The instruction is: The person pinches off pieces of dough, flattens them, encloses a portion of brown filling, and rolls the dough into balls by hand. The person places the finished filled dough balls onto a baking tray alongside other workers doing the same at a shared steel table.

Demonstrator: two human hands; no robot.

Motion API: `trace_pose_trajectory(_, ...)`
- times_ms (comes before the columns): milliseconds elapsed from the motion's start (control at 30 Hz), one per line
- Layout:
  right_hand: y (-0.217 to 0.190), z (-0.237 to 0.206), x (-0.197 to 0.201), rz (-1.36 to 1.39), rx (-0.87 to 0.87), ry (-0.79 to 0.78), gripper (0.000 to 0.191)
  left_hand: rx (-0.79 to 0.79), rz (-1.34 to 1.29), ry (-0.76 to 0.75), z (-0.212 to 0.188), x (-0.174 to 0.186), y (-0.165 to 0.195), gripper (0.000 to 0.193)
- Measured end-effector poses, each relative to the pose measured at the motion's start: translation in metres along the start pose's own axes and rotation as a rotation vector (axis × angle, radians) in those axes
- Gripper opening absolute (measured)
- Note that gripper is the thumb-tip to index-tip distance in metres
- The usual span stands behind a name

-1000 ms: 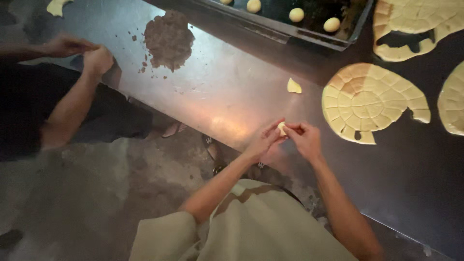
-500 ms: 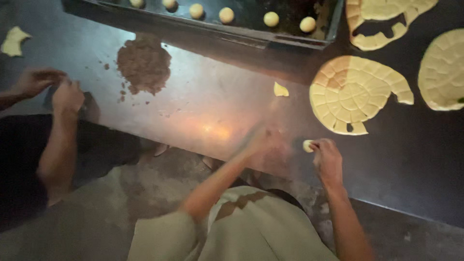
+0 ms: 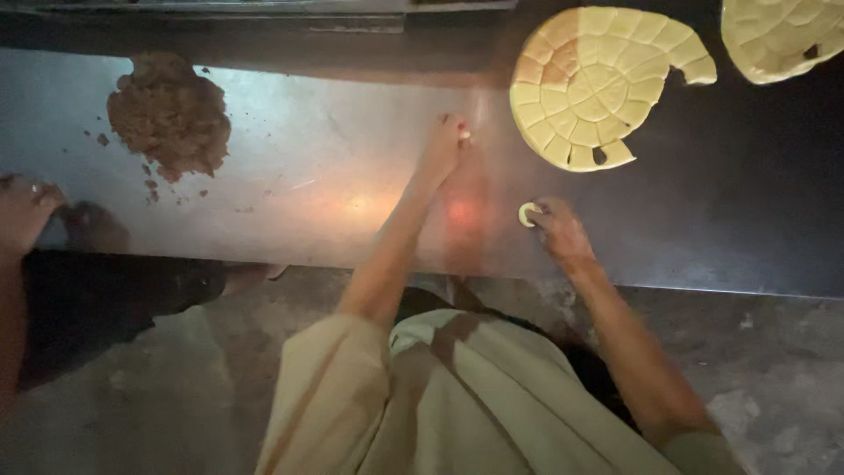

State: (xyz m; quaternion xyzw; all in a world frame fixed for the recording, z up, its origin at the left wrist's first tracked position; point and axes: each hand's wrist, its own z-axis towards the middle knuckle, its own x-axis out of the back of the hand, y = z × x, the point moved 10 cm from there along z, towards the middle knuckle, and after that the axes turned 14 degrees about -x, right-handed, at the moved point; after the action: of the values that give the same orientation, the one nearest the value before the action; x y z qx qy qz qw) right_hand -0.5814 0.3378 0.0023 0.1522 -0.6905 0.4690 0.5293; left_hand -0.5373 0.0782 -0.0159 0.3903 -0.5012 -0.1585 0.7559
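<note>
Reaching far across the metal table (image 3: 290, 185) with the left hand (image 3: 447, 141), fingers pointing toward the far edge, something small and pale showing at the fingertips; impossible to tell whether pinched there or merely touched. Grasping a small pale dough piece (image 3: 527, 214) in the right hand (image 3: 558, 230), fingers curled around it, close to the near edge of the table. Lying just beyond and slightly right of that right hand, toward the far edge: a scored round dough sheet (image 3: 598, 88), cut into small segments, with a bite-shaped gap at its near right rim and pieces already missing. Sitting nearer the right hand than the left, though the left hand's fingertips are hovering just beside the sheet's left rim. Showing partly at the far right corner: a second dough sheet (image 3: 778, 40). Resting toward the far left of the table: a brown crumbly filling heap (image 3: 169, 114). Working at the left edge: another person's hand (image 3: 25, 211).
</note>
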Motion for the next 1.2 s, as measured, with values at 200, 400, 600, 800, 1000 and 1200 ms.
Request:
trace_pose_trajectory(200, 0.018, 0.018, -0.01, 0.14, -0.095, 0.005, 0.017, 0.423, -0.586, 0.143, -0.175, 0.024, -0.013, 0.038)
trace_pose_trajectory(400, 0.052, 0.013, -0.035, 0.464, -0.535, -0.589, 0.021, 0.687, -0.502, 0.437, -0.365, 0.092, -0.035, 0.028)
trace_pose_trajectory(600, -0.022, 0.018, 0.007, 0.003, 0.332, -0.164, 0.021, 0.684, -0.48, 0.656, -0.418, 0.126, -0.054, 0.025)
trace_pose_trajectory(800, -0.005, 0.036, -0.024, -0.159, -0.022, -0.228, 0.027, 0.605, -0.565, 0.502, -0.344, 0.138, -0.064, 0.025)
trace_pose_trajectory(1000, 0.033, -0.008, -0.057, 0.446, -0.721, -0.221, 0.021, 0.403, -0.561, 0.246, -0.285, 0.137, -0.06, 0.021)
trace_pose_trajectory(1200, 0.021, -0.032, -0.024, 0.101, -0.612, 0.254, 0.021, 0.426, -0.572, 0.137, -0.298, 0.141, -0.087, 0.019)
